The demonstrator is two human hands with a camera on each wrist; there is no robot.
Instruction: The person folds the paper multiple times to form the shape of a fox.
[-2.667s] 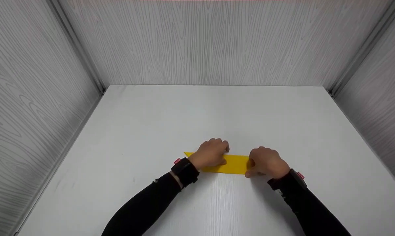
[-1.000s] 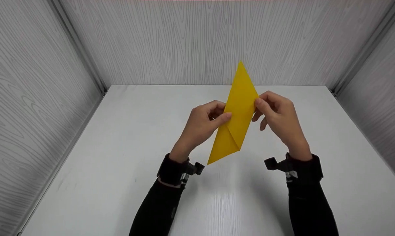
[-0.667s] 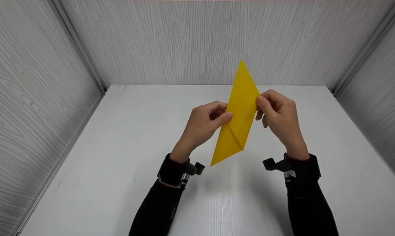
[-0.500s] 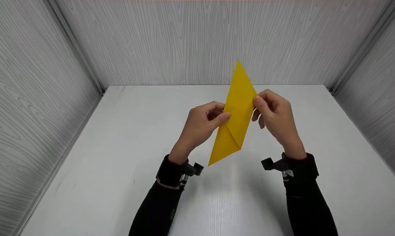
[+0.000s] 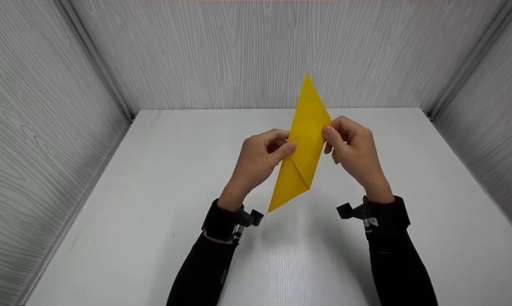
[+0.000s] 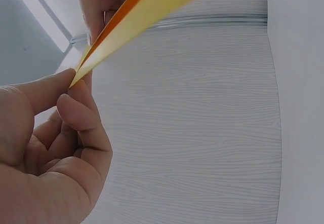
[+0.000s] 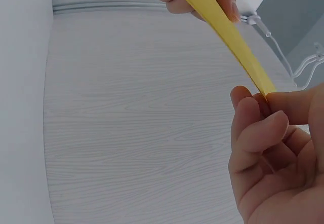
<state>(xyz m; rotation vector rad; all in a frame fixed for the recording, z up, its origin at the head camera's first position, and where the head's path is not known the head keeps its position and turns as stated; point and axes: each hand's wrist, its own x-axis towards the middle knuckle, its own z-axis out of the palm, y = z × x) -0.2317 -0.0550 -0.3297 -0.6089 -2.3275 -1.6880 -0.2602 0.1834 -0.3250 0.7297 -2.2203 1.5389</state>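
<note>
A folded sheet of yellow paper (image 5: 308, 140) is held up above the white table, slanted, with one sharp point up and another down. A diagonal flap edge crosses its lower part. My left hand (image 5: 258, 157) pinches its left edge between thumb and fingers. On the opposite edge, higher up, my right hand (image 5: 354, 148) pinches it with thumb and forefinger. Seen from the left wrist, the paper (image 6: 126, 34) shows its layers slightly parted, orange in the shaded gap. The right wrist view has the paper (image 7: 238, 44) nearly edge-on, its end between my thumb and fingers.
The white tabletop (image 5: 188, 170) lies beneath both hands. Grey wood-grain panels stand around it: a back wall (image 5: 222, 55), a left wall (image 5: 39, 127) and a right wall (image 5: 490, 127). Both wrists wear black straps with small cameras (image 5: 256, 217). White cables (image 7: 283, 51) show at upper right in the right wrist view.
Earlier the paper lay flat on the table under both hands. Since then they have lifted it and turned it upright. Over the last second it has shifted only slightly left and up.
</note>
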